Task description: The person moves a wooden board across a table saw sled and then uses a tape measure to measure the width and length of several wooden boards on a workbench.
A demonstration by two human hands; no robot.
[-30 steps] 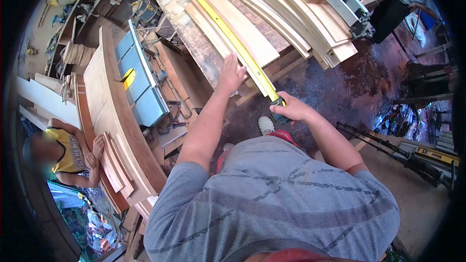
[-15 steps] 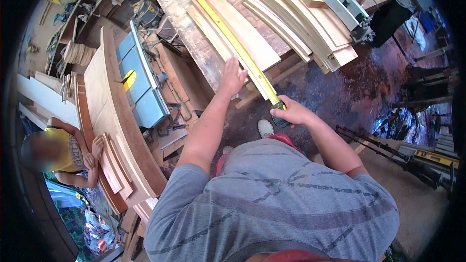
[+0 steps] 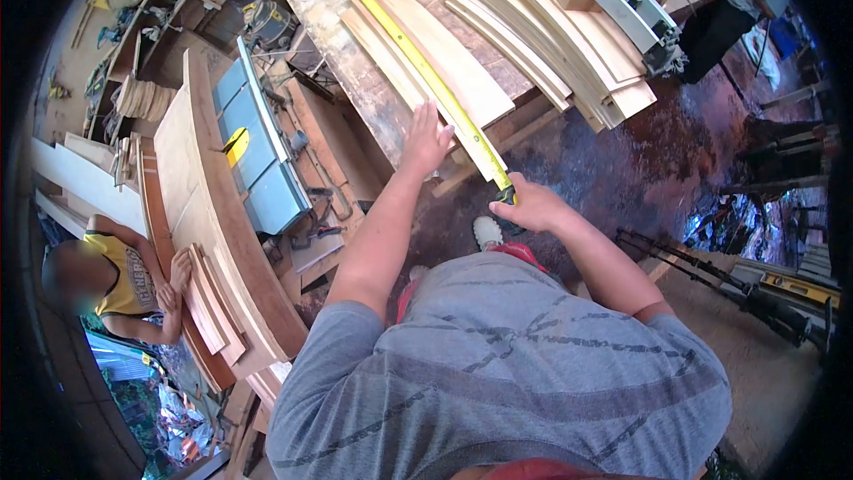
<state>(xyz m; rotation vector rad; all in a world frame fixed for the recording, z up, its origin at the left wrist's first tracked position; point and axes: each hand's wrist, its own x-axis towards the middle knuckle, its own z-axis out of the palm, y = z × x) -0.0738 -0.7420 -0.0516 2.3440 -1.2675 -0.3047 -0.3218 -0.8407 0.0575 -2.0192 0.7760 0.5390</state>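
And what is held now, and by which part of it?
The right hand holds the tape measure by its case; the left hand is at the end of a narrow board, its grip unclear.

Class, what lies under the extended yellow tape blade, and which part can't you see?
Under the tape blade is a pale wooden strip, partly showing beside it. The strip's surface directly beneath the blade is covered, so any marks there cannot be seen.

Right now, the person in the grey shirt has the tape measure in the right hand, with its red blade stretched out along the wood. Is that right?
Not quite: the blade is yellow, not red, as the head view shows. The right hand does hold the tape measure.
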